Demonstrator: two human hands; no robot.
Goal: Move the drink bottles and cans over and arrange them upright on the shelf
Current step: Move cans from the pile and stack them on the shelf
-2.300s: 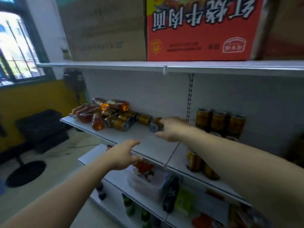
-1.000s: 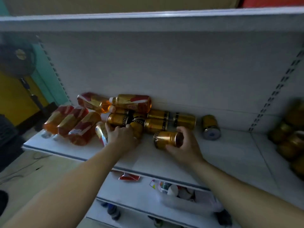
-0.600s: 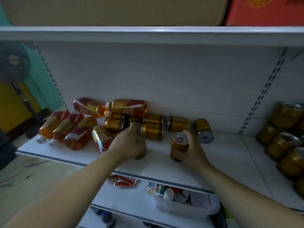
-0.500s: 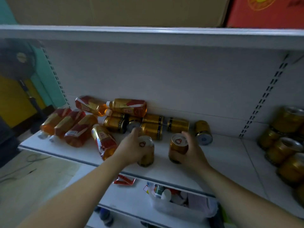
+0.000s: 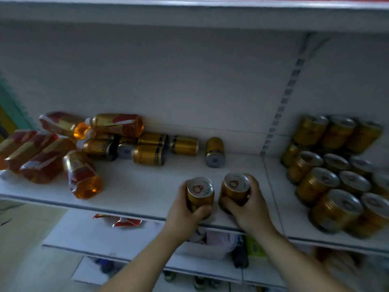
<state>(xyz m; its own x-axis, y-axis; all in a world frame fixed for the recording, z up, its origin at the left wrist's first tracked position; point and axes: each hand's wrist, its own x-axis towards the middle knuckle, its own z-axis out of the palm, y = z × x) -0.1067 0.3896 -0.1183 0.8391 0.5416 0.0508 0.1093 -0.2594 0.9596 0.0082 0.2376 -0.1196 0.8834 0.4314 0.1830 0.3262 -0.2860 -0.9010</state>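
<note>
My left hand [image 5: 185, 213] grips an upright gold can [image 5: 200, 192] near the front edge of the white shelf [image 5: 136, 186]. Right beside it, my right hand [image 5: 250, 209] grips a second upright gold can [image 5: 235, 189]. Both cans show their pull-tab tops. Several gold cans [image 5: 147, 153] lie on their sides at the back of the shelf, one lone can [image 5: 214, 151] apart to their right. Several amber drink bottles with red labels [image 5: 82, 173] lie flat at the left. On the right shelf section stand rows of upright gold cans [image 5: 328, 171].
A slotted upright [image 5: 282, 106] divides the two shelf sections. The shelf above [image 5: 189, 15] hangs low overhead. Lower shelves hold a clear plastic bin [image 5: 210, 243], red packets [image 5: 126, 222] and dark bottles. Bare shelf surface lies between the lying bottles and my hands.
Both hands picked lying cans from the pile, turned them upright and carried them rightward toward the upright divider. The view shifted right, showing more of the standing cans.
</note>
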